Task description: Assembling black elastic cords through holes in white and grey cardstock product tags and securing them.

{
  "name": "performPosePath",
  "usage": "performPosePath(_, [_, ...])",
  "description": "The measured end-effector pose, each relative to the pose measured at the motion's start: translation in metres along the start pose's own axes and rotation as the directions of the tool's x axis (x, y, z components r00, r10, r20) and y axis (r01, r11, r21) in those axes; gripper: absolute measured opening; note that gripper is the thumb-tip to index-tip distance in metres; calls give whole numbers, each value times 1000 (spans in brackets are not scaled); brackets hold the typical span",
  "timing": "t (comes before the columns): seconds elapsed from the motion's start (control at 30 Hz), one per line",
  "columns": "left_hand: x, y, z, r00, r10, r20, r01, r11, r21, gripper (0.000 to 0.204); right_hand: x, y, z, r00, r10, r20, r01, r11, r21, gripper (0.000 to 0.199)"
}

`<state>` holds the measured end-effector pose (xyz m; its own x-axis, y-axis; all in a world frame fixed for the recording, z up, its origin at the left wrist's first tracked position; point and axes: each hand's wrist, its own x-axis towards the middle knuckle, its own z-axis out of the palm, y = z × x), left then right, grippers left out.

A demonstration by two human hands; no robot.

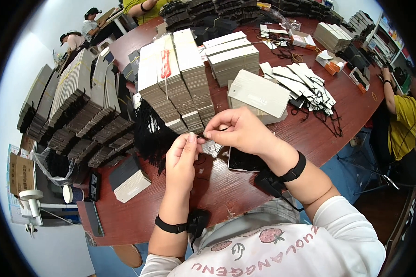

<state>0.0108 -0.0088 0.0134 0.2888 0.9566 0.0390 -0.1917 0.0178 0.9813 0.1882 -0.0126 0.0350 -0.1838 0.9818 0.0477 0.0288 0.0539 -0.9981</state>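
Over the table's near middle, my left hand and my right hand meet fingertip to fingertip, both closed in a pinch. A thin black cord shows at the right fingers; its ends are mostly hidden by the hands. Just beyond them rise tall stacks of grey-white hang tags, bound with bands, a red-and-white strip on top. A thick bundle of black cords hangs beside my left hand. Past my right hand lies a small pile of loose grey tags. Under my right wrist is a dark flat object, partly covered.
White tags with black cords lie spread to the right, near small orange-and-white boxes. More banded stacks crowd the left side. A short stack of tags and a phone sit at near left. A co-worker in yellow is at right.
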Motion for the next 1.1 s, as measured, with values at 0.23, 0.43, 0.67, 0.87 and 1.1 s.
performPosePath(0.23, [-2,-1,-6,996,81,-38,-70,971,227,20,4,4,4,986,-141,90,153,977,-147,14])
performPosePath(0.43, [2,-3,0,963,262,-64,-215,888,408,23,4,3,-4,993,-107,56,116,975,-191,18])
performPosePath(0.67, [9,-11,-13,964,202,-174,-160,960,229,24,7,15,-9,985,-149,84,157,983,-96,16])
performPosePath(0.87, [6,7,-30,992,114,-47,-118,988,-103,15,9,10,-13,957,-278,83,288,947,-144,22])
performPosePath(1.1, [12,-2,-31,978,204,45,-158,864,-477,24,13,18,-26,986,-134,94,135,991,-4,15])
